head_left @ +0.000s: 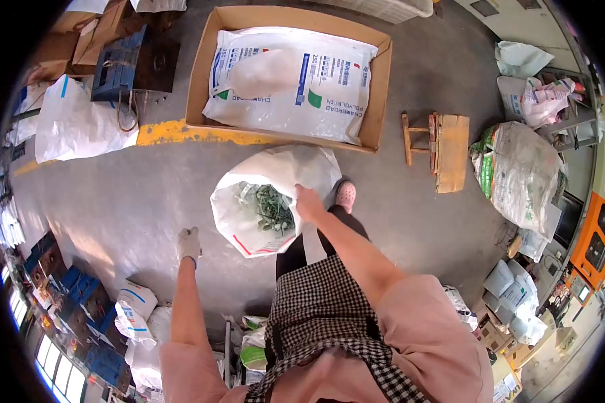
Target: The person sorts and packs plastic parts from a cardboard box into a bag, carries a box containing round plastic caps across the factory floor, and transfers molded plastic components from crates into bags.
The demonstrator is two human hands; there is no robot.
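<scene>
My right hand [308, 203] is closed on the rim of a white woven sack [232, 232] that stands on the floor in front of me. The sack's mouth gapes, and inside lie green plastic scraps [273, 209] with some clear plastic beside them. Out to the left of the sack, apart from it, my left hand [189, 245] wears a pale glove. Its fingers look curled in, and nothing shows in them.
Beyond the sack lies a large cardboard box [198, 101] holding a printed white bag [346, 87]. A small wooden stool [452, 153] and a bulky filled sack [521, 174] stand to the right. At left are a blue metal block [117, 67] and another white sack [74, 127].
</scene>
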